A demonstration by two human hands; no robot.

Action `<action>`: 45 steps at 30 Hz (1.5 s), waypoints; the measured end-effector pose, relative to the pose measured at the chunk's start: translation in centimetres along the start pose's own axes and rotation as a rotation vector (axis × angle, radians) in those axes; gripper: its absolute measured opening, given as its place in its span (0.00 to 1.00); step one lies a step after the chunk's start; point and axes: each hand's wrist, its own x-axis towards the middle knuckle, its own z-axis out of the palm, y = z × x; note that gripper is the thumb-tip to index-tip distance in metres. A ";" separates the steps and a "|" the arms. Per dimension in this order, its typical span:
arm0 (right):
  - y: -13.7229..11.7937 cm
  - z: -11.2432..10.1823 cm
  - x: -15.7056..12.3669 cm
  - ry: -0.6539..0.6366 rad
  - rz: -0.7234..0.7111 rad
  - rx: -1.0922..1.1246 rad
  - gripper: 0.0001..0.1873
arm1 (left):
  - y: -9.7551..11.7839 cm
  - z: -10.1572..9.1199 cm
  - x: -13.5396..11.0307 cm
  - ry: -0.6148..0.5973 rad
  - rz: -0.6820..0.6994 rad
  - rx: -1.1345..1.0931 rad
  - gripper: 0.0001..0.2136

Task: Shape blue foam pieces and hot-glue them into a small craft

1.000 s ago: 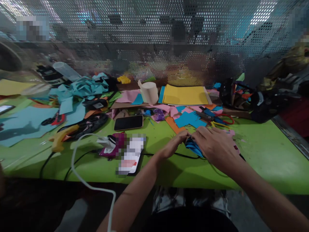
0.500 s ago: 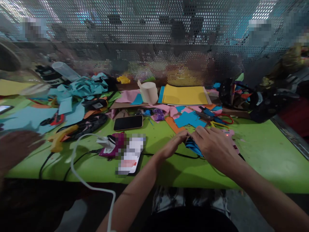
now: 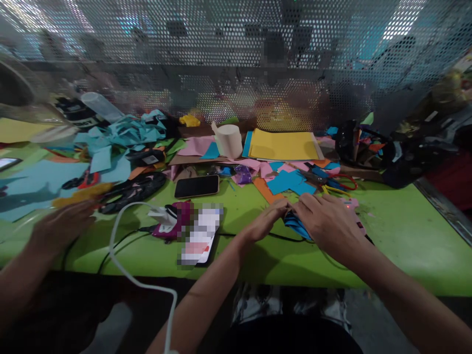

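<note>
Folded blue paper (image 3: 296, 226) with several layered pleats is held between my two hands, just above the green tabletop. My left hand (image 3: 268, 219) pinches its upper left edge with the fingertips. My right hand (image 3: 324, 221) closes over its top and right side, thumb and fingers bent. The fingertips of both hands nearly meet, and much of the paper is hidden beneath them. Partly behind my right hand lies a pink device (image 3: 359, 223) with a small red light. Flat blue paper pieces (image 3: 289, 182) and an orange strip (image 3: 266, 191) lie just beyond my fingers.
At left, a co-worker's hand (image 3: 62, 228) grips a yellow glue gun (image 3: 79, 194). Two phones, a black one (image 3: 197, 187) and a lit one (image 3: 202, 236), lie near a purple power adapter (image 3: 184, 219) with a white cable (image 3: 127, 275). A tissue roll (image 3: 229, 141) and yellow sheets (image 3: 283, 145) stand behind.
The co-worker's hand has moved right and taken hold of the yellow glue gun, which is now shifted up and left. My hands stay almost still on the blue paper.
</note>
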 end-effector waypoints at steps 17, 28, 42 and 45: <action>-0.1 0.5 -0.1 0.043 0.041 0.038 0.08 | 0.3 0.1 -0.2 0.020 0.035 0.058 0.17; -0.1 0.5 -0.2 0.057 0.012 0.030 0.08 | 0.3 0.0 -0.2 0.015 0.042 0.087 0.16; 0.1 0.3 -0.5 0.056 0.029 0.070 0.07 | 0.3 0.0 -0.2 0.036 0.067 0.086 0.16; 0.1 0.2 -0.4 0.043 0.027 0.084 0.06 | 0.5 0.1 -0.3 0.040 0.054 0.091 0.15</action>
